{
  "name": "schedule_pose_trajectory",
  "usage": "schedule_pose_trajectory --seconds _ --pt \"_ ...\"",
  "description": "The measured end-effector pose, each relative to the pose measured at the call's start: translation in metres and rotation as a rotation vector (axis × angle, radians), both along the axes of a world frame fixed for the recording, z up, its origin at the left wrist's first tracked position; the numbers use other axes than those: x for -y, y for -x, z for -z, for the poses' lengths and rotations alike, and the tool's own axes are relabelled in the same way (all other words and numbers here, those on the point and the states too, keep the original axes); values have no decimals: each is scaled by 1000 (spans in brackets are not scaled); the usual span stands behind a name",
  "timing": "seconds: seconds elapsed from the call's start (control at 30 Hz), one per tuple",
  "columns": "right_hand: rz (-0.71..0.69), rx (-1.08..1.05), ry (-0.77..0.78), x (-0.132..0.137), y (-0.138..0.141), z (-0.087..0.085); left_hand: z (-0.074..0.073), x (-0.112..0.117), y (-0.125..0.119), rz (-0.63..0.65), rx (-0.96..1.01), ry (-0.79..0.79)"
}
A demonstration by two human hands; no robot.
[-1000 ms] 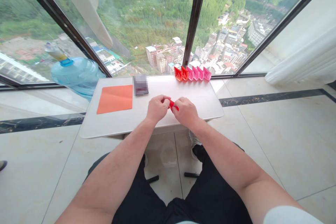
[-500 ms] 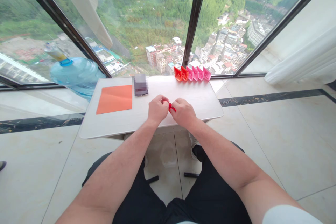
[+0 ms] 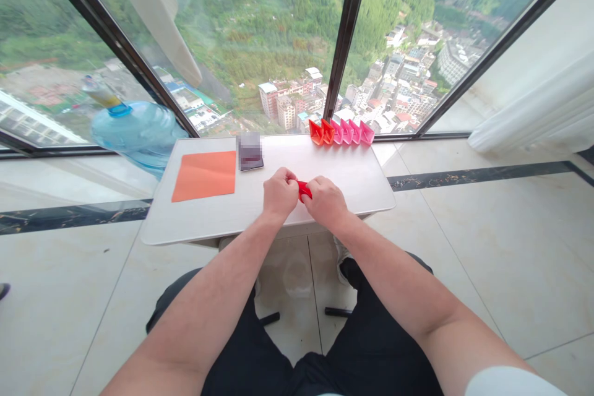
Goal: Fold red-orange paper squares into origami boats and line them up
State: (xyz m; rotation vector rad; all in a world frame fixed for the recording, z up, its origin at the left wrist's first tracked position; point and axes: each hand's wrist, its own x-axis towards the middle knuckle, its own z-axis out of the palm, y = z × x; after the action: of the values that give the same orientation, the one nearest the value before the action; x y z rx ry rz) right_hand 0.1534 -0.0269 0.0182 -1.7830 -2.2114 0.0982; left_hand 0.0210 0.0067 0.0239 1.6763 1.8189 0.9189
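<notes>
Between my hands, over the front part of the white table (image 3: 218, 223), is a small folded piece of red paper (image 3: 304, 190). My left hand (image 3: 281, 193) pinches its left end, and my right hand (image 3: 326, 199) grips its right end. The fingers cover much of the paper, so its full shape is hidden. A row of several folded paper boats stands at the table's back edge: orange-red boats (image 3: 322, 133) on the left, pink boats (image 3: 352, 132) on the right. A flat orange paper sheet (image 3: 204, 176) with a faint crease lies on the left side.
A dark, partly blurred-out object (image 3: 251, 154) sits near the back edge, right of the orange sheet. A big blue water bottle (image 3: 139, 133) stands behind the table's left corner. Windows with dark frames (image 3: 346, 37) rise behind; a white curtain (image 3: 524, 105) hangs at right.
The red paper shows a little more between my hands as the right fingers shift on it. Both hands otherwise stay in place; the view has moved very slightly.
</notes>
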Motion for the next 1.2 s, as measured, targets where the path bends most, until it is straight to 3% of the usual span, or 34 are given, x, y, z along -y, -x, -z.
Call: schedule_pose_trajectory --seconds 0.43,1.0,1.2 --pt "-7 -14 134 1 -1 -7 6 -5 4 -2 -89 -8" --pt "116 105 284 1 -6 -16 2 2 -2 89 -350 14" --pt "143 127 311 3 -11 -17 7 -1 -10 191 -360 3"
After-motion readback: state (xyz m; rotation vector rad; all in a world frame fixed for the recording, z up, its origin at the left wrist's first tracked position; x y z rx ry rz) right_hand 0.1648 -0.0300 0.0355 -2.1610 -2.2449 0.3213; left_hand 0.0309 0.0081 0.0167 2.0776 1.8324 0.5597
